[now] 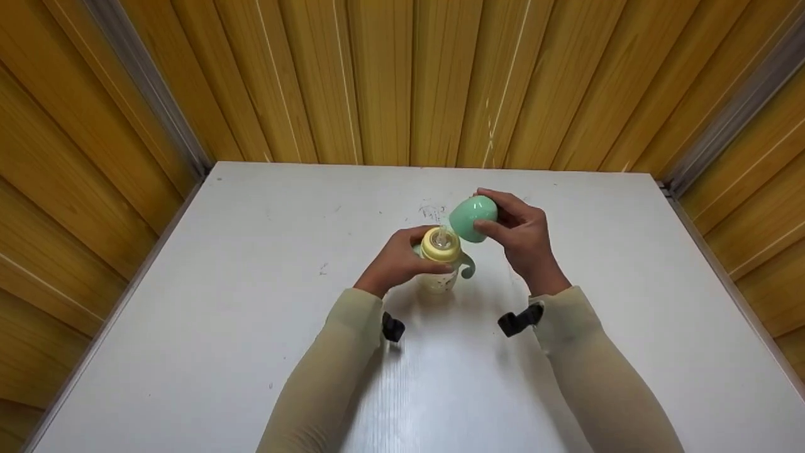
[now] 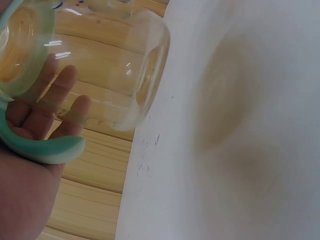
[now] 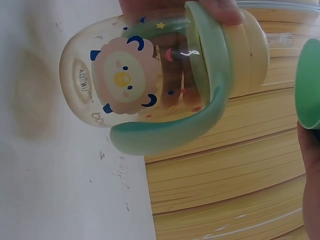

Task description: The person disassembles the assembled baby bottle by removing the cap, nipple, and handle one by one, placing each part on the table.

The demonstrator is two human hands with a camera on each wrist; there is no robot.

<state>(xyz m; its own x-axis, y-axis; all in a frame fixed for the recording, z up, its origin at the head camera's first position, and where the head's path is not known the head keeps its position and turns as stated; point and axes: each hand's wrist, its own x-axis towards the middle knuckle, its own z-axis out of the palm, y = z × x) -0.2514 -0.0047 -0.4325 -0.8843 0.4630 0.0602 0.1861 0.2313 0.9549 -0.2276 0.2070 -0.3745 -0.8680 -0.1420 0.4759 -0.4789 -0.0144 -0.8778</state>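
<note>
My left hand (image 1: 399, 258) grips a clear baby bottle (image 1: 438, 282) around its upper part, below the pale yellow collar (image 1: 440, 253). A clear nipple (image 3: 282, 39) sticks out of the collar, uncovered. Two curved green handles (image 3: 170, 137) flank the body, and the right wrist view shows a pink cartoon animal (image 3: 122, 77) printed on it. The bottle's base hangs close over the table, its shadow apart from it. Between thumb and fingers, my right hand (image 1: 527, 242) holds a mint-green domed cap (image 1: 471, 217) beside and slightly above the nipple, hollow side toward the bottle.
Beneath both hands lies a white table (image 1: 239, 302) with small dark scuff marks. Yellow wood-look panels (image 1: 377, 82) rise behind it and along both sides. A black strap device (image 1: 519, 319) sits on each wrist.
</note>
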